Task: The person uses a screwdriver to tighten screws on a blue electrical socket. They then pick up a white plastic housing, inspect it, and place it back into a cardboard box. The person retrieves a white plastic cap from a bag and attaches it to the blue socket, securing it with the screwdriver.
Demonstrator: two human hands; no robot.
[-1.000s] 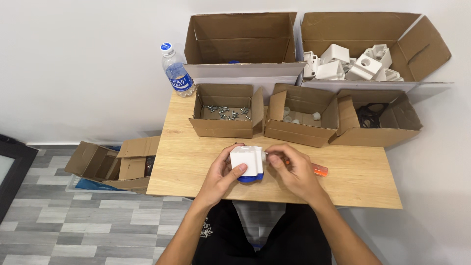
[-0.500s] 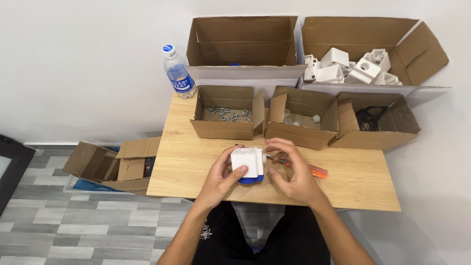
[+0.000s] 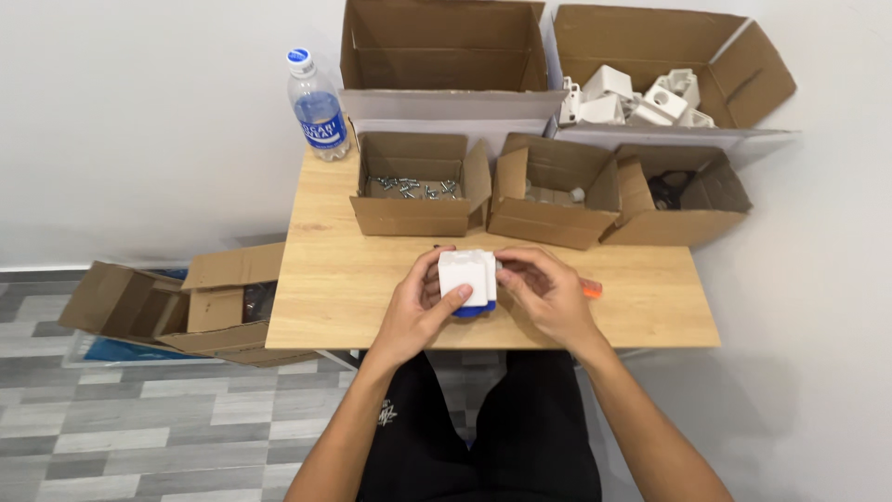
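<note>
Left hand (image 3: pixel 423 307): centre of the frame, palm turned inward, fingers curled, thumb laid across to the right; grip closed. Left forearm: bare, runs from the lower middle of the frame up and right to the wrist.

Right hand (image 3: pixel 548 290): just right of centre, fingers bent and gathered toward the left hand, back of hand upward. Right forearm: bare, enters from the lower right, angled up and left.

You see three small open brown cardboard boxes (image 3: pixel 412 212) along your desk's far edge, beside a blue-labelled clear plastic bottle (image 3: pixel 317 110)
</note>
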